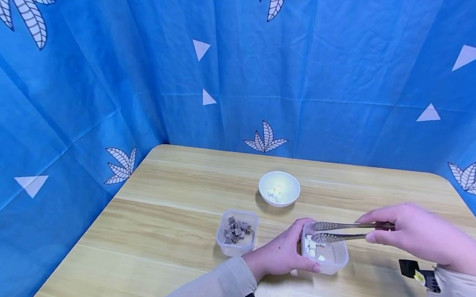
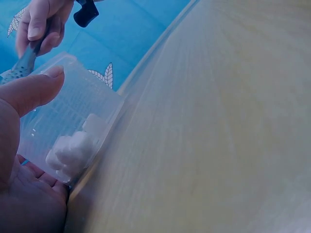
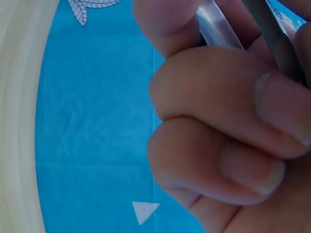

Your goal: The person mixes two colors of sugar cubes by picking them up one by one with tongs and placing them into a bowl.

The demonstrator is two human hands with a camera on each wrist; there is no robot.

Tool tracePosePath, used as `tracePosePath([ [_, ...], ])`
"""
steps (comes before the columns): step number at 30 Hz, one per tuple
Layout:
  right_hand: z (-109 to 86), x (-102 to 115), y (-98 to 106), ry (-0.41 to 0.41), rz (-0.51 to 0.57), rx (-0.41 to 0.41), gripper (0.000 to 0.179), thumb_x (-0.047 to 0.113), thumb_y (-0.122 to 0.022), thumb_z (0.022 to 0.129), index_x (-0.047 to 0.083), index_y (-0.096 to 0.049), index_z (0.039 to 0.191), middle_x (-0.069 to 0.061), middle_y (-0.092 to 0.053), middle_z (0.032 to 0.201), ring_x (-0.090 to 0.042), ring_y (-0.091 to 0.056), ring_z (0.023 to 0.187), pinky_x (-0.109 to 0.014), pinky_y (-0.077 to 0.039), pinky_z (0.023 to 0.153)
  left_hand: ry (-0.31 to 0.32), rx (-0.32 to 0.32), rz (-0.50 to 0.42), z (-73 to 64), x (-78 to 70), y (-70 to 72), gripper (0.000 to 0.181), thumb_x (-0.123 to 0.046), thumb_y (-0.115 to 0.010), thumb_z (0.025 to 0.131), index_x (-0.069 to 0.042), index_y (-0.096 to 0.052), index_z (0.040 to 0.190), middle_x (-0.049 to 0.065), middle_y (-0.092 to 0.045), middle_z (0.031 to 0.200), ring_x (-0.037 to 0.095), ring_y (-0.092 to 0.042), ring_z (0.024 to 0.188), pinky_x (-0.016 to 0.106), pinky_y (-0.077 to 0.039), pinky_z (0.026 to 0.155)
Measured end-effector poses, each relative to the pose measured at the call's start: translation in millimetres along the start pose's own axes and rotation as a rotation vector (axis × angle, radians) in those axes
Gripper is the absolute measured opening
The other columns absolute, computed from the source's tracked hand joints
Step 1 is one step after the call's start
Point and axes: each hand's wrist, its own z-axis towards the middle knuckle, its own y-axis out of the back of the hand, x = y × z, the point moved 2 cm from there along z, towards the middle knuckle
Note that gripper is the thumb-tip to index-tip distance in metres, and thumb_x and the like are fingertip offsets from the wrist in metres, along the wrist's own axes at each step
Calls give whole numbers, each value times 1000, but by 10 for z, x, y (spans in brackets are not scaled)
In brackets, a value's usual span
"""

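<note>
My left hand (image 1: 281, 253) grips a clear plastic container (image 1: 336, 261) around its left side, thumb on the near wall. Several white cubes (image 1: 311, 247) lie in its left part; in the left wrist view they show through the wall as a white heap (image 2: 73, 150). My right hand (image 1: 406, 234) holds metal tongs (image 1: 338, 226) with perforated tips. Both tips are apart and reach over the container's left part, above the cubes. In the right wrist view the curled fingers (image 3: 209, 92) surround the tong arms.
Left of my left hand stands a second clear container (image 1: 222, 247) with several dark brown cubes (image 1: 236, 230). Behind both containers is a white bowl (image 1: 292, 187) with several white cubes (image 1: 275, 193) inside. A blue patterned curtain (image 1: 245, 72) hangs behind the wooden table (image 1: 164, 199).
</note>
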Motion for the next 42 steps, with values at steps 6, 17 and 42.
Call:
tracePosePath([
  [6,139,14,-131,22,36,82,22,42,-73,92,35,-74,113,20,-68,101,1,-58,82,-26,-49,68,-20,11,-13,3,4,9,95,-22,-91,76,-29,-31,151,-16,-49,136,1,-49,121,28,-31,113],
  [17,239,20,-204,104,90,110,13,34,-71,96,38,-74,108,18,-68,92,-1,-57,75,-25,-47,64,-51,8,3,0,-8,30,93,-20,-91,76,-29,-33,148,-14,-48,139,2,-51,119,26,-33,110],
  [42,234,58,-91,46,-82,-298,30,29,-69,98,19,-72,126,12,-71,103,-1,-56,74,-35,-53,74,-26,1,15,-18,13,20,95,-23,-91,76,-29,-33,150,-13,-48,143,3,-47,125,26,-31,111],
])
